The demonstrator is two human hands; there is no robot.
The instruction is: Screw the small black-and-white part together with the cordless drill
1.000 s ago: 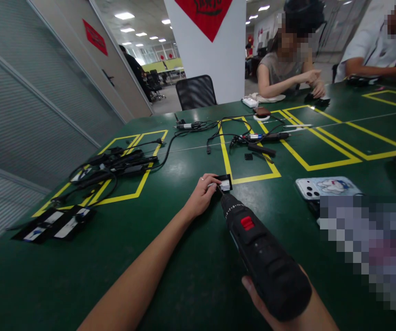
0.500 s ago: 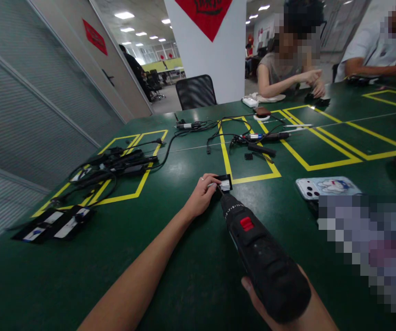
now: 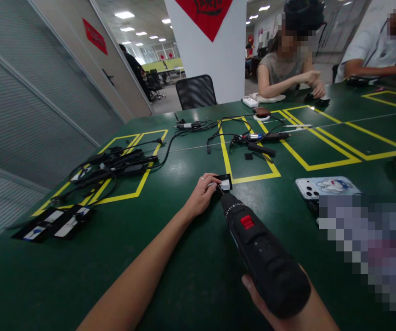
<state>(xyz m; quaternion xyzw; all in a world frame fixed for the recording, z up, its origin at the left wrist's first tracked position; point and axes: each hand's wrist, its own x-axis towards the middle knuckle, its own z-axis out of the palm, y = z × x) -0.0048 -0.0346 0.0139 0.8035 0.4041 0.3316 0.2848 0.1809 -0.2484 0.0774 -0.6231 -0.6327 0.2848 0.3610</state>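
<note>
On the green tabletop (image 3: 170, 276), left hand (image 3: 201, 196) fingers pin a small, light, stiff black part (image 3: 224, 183); right hand (image 3: 280, 308) grips the heavy drill (image 3: 263, 257).

Green table (image 3: 170, 257) with yellow tape boxes. Tangle of black cables (image 3: 115, 163) off to the left, flat black packets (image 3: 55, 223) nearer the edge, a phone (image 3: 327, 187) face-down on the right. Two people sit at the far side, an empty chair (image 3: 195, 91) beside them.

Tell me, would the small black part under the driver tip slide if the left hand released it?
Probably yes. The small black part looks flat and light on the smooth, glossy table, so the electric screwdriver could push or spin it. The left hand pinning it suggests this.
</note>
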